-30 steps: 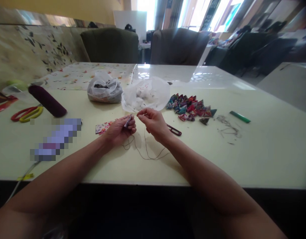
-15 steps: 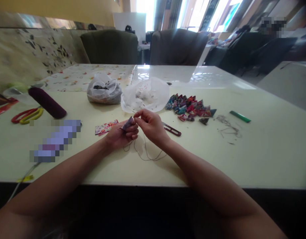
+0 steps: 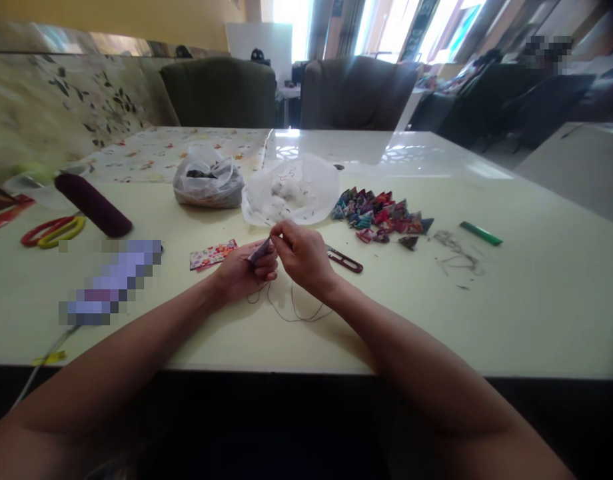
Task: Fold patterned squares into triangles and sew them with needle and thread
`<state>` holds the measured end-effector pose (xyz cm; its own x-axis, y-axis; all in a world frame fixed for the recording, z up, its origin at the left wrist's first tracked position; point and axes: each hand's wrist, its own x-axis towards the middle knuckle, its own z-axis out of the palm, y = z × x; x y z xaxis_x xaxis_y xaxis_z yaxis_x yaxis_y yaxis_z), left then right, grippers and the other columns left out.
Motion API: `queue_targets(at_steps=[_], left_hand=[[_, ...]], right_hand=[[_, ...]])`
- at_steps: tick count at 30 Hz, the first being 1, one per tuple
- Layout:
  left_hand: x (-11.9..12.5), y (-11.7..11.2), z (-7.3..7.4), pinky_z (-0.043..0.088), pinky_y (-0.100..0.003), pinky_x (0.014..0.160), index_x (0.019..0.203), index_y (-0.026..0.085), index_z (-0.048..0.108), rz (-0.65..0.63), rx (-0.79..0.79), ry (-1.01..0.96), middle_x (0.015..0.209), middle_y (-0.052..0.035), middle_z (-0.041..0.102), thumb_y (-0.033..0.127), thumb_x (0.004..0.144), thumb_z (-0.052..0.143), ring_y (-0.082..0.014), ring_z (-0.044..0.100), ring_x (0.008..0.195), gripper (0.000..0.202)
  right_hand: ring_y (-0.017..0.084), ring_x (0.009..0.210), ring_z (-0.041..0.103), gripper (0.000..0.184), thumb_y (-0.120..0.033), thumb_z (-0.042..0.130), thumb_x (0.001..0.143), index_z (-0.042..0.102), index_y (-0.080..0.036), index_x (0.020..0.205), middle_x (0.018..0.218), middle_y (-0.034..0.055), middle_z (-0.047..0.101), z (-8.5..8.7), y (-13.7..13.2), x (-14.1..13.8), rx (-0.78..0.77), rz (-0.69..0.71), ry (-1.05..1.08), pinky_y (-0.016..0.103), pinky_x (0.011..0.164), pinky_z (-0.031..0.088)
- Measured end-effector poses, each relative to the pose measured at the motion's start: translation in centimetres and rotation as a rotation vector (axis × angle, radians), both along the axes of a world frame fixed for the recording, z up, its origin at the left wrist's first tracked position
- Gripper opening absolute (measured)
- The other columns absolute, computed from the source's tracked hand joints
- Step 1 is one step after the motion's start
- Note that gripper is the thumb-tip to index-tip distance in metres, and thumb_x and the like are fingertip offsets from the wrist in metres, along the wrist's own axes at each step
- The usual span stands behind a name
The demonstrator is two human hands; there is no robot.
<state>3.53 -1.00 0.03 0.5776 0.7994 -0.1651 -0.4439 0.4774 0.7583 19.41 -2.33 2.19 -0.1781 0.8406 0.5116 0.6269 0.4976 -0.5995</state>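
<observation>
Between the fingers of my left hand is a small folded piece of greyish-purple fabric, its tip pointing up to the right. My right hand pinches at that tip with thumb and forefinger; what lies in the pinch is too small to make out. A dark thread hangs in loose loops on the table below both hands. Floral fabric pieces lie just behind my left hand. To the right of my right hand lie brown thread snips, partly covered by it.
Behind my hands stand a white plastic bag with stuffing and another plastic bag. Several small sewn fabric triangles are heaped right, near a green strip and loose threads. Scissors and a purple cylinder lie left.
My right hand has moved in slightly, its pinch now against the fabric's tip. The fabric has tilted a little lower in my left hand.
</observation>
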Motion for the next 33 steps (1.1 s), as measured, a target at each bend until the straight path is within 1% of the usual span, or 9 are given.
queue_targets(at_steps=[6, 9, 12, 17, 20, 23, 26, 29, 33], left_hand=[[0.0, 0.1, 0.1, 0.042, -0.02, 0.05, 0.072, 0.014, 0.056, 0.012, 0.027, 0.015, 0.062, 0.0053, 0.022, 0.008, 0.087, 0.051, -0.0079, 0.03, 0.049, 0.017], [0.1, -0.1, 0.4, 0.041, -0.019, 0.05, 0.069, 0.016, 0.05, 0.048, 0.067, 0.035, 0.062, 0.0053, 0.023, 0.01, 0.086, 0.055, -0.0076, 0.029, 0.049, 0.019], [0.3, -0.3, 0.6, 0.042, -0.019, 0.05, 0.066, 0.017, 0.046, 0.109, 0.117, 0.076, 0.06, 0.005, 0.027, 0.013, 0.087, 0.057, -0.0076, 0.029, 0.049, 0.024], [0.4, -0.7, 0.9, 0.046, -0.02, 0.054, 0.07, 0.016, 0.05, 0.242, 0.206, 0.16, 0.06, 0.0046, 0.035, 0.021, 0.093, 0.058, -0.0075, 0.033, 0.05, 0.024], [0.5, -0.9, 1.0, 0.048, -0.022, 0.056, 0.072, 0.016, 0.051, 0.314, 0.257, 0.196, 0.06, 0.0045, 0.039, 0.022, 0.095, 0.057, -0.0073, 0.035, 0.05, 0.024], [0.5, -0.9, 1.1, 0.048, -0.022, 0.056, 0.073, 0.016, 0.052, 0.362, 0.291, 0.219, 0.059, 0.0046, 0.041, 0.021, 0.096, 0.055, -0.0073, 0.035, 0.049, 0.024], [0.5, -1.0, 1.2, 0.049, -0.022, 0.056, 0.073, 0.016, 0.053, 0.377, 0.31, 0.247, 0.06, 0.0046, 0.042, 0.021, 0.096, 0.054, -0.0073, 0.035, 0.049, 0.023], [0.5, -1.1, 1.1, 0.05, -0.023, 0.057, 0.075, 0.016, 0.054, 0.378, 0.325, 0.266, 0.062, 0.0046, 0.043, 0.023, 0.095, 0.057, -0.0074, 0.037, 0.05, 0.021], [0.5, -1.1, 1.1, 0.051, -0.023, 0.058, 0.075, 0.017, 0.054, 0.375, 0.344, 0.287, 0.065, 0.0046, 0.045, 0.029, 0.091, 0.065, -0.0071, 0.039, 0.052, 0.022]], right_hand=[[0.017, 0.067, 0.051, 0.014, -0.023, 0.046, 0.09, 0.058, -0.02, 0.087, 0.074, 0.0036, 0.063, 0.0, 0.0, 0.0, 0.011, -0.021, -0.058, 0.028, 0.065, 0.032], [0.018, 0.069, 0.052, 0.014, -0.023, 0.044, 0.091, 0.057, -0.02, 0.087, 0.075, 0.0046, 0.063, 0.0, 0.0, 0.1, 0.016, -0.026, -0.054, 0.029, 0.065, 0.033], [0.018, 0.07, 0.053, 0.015, -0.024, 0.042, 0.092, 0.056, -0.02, 0.087, 0.076, 0.005, 0.063, 0.0, 0.0, 0.0, 0.011, -0.04, -0.046, 0.029, 0.066, 0.033], [0.018, 0.069, 0.052, 0.013, -0.023, 0.044, 0.091, 0.054, -0.02, 0.085, 0.074, 0.0045, 0.062, 0.2, 0.1, 0.2, 0.005, -0.06, -0.029, 0.029, 0.066, 0.033], [0.017, 0.066, 0.05, 0.012, -0.023, 0.047, 0.091, 0.054, -0.02, 0.082, 0.073, 0.0033, 0.06, 0.3, 0.4, 0.4, -0.009, -0.065, 0.043, 0.029, 0.065, 0.033], [0.014, 0.062, 0.047, 0.011, -0.023, 0.051, 0.09, 0.056, -0.02, 0.081, 0.069, 0.0007, 0.058, 0.2, 0.8, 0.6, -0.03, -0.037, 0.137, 0.028, 0.063, 0.033], [0.014, 0.062, 0.046, 0.012, -0.025, 0.053, 0.09, 0.06, -0.018, 0.083, 0.068, -0.0002, 0.057, 0.0, 0.9, 0.5, -0.033, 0.008, 0.202, 0.027, 0.063, 0.034], [0.014, 0.063, 0.047, 0.014, -0.026, 0.054, 0.091, 0.064, -0.018, 0.089, 0.067, -0.0007, 0.057, -0.2, 0.8, 0.4, -0.047, 0.049, 0.213, 0.027, 0.063, 0.034], [0.014, 0.064, 0.048, 0.013, -0.026, 0.054, 0.091, 0.065, -0.018, 0.089, 0.066, -0.0009, 0.057, -0.1, 0.6, 0.3, -0.067, 0.047, 0.191, 0.026, 0.063, 0.034]])
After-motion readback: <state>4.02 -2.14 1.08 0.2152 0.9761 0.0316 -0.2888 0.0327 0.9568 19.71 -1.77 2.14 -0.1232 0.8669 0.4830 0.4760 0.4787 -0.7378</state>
